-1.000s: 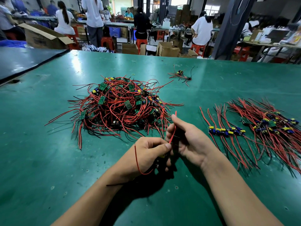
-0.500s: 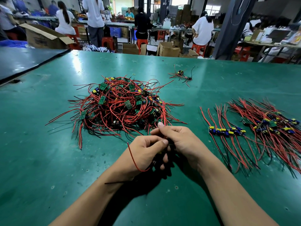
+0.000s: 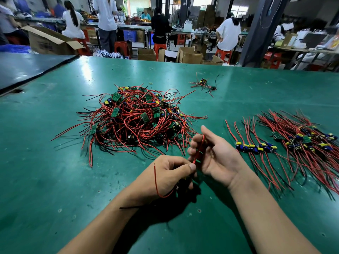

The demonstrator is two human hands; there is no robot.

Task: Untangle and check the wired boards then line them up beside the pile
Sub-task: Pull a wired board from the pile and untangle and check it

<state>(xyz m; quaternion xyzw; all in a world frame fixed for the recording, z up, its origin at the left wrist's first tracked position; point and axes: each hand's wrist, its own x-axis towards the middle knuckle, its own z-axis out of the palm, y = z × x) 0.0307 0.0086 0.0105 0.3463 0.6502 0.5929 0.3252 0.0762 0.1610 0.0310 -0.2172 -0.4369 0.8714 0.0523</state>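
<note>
Green table (image 3: 55,180), cardboard boxes (image 3: 189,55), red stools (image 3: 121,47), seated workers (image 3: 228,33) behind.

On the counter (image 3: 55,180), left of centre: the pile (image 3: 139,116) of tangled boards, leads trailing out all round. Right of it, well apart: a row of boards (image 3: 256,146) laid side by side; just beside that row, further right, a looser heap (image 3: 308,138). Toward the far edge, behind the gap between pile and row: one stray board (image 3: 203,83), with a small band (image 3: 150,83) to its left, just behind the pile. In front of the pile, above the counter: left hand (image 3: 170,175) and right hand (image 3: 216,158) close together, one wired board (image 3: 200,149) between them, left fingers pinching its lower end, right fingers curled round a lead. Left of the counter, a second table (image 3: 27,68); beyond the far edge, cartons (image 3: 189,55) on the floor.
</note>
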